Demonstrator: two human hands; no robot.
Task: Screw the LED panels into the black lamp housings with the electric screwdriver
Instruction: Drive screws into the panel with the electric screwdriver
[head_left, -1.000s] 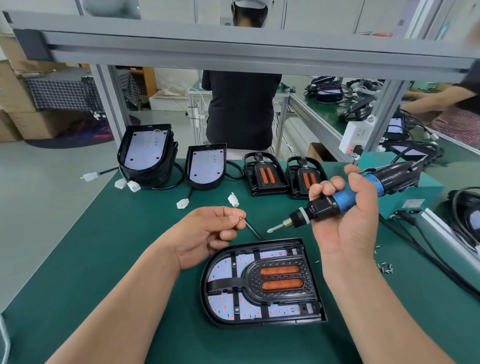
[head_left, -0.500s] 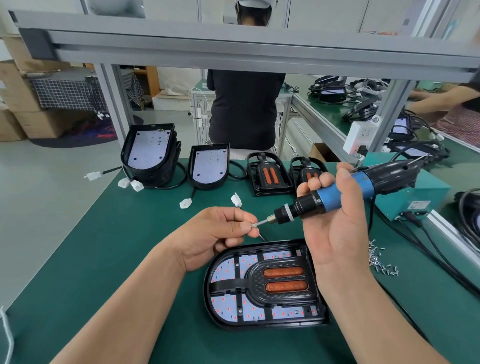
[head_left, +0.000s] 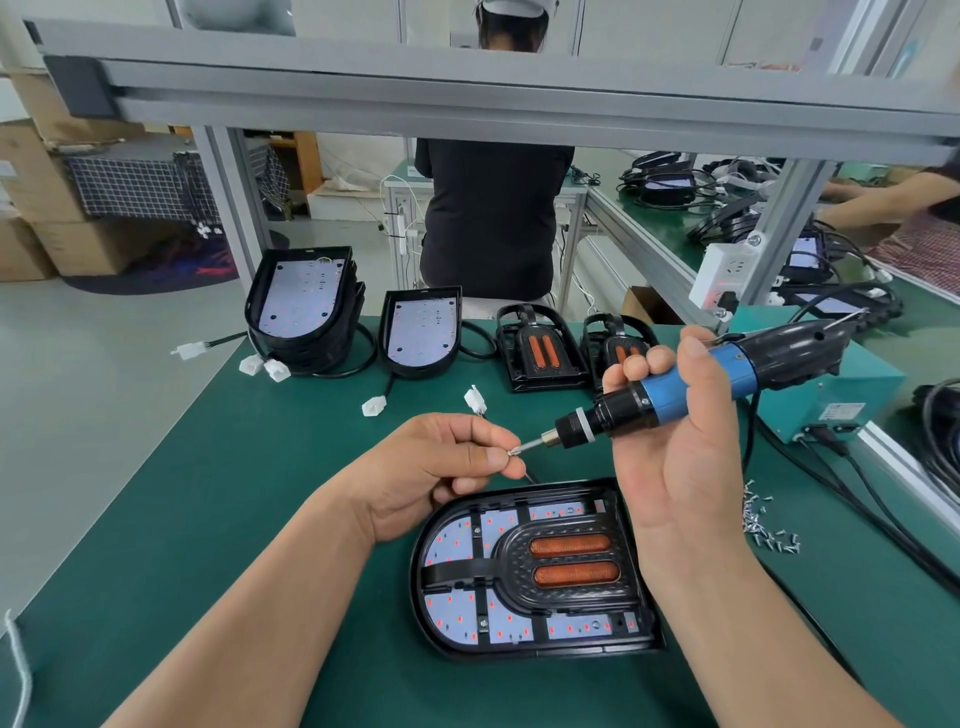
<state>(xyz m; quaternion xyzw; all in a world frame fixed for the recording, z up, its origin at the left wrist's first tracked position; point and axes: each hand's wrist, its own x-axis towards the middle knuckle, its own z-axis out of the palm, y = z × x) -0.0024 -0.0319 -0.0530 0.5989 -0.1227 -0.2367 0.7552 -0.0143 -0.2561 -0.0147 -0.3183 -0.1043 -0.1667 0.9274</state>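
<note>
Black lamp housing (head_left: 519, 649) with LED panel (head_left: 452, 608) lies flat on green counter (head_left: 208, 493), nearest. Just above it, left hand (head_left: 431, 467) pinches screw (head_left: 514, 451) onto bit of electric screwdriver (head_left: 675, 395). Right hand (head_left: 675, 467), palm facing camera, grips blue barrel, tool angled down-left. Spare housings (head_left: 306, 306) stand at far edge.

The tabletop (head_left: 208, 519) is covered in dark green. The electric screwdriver (head_left: 675, 395) is banded blue and black. The lamp housing (head_left: 420, 587) is moulded in black, its LED panel (head_left: 452, 608) is speckled white with red dots, and its two strips (head_left: 569, 544) are tinted orange. The connectors (head_left: 374, 405) are coloured white
</note>
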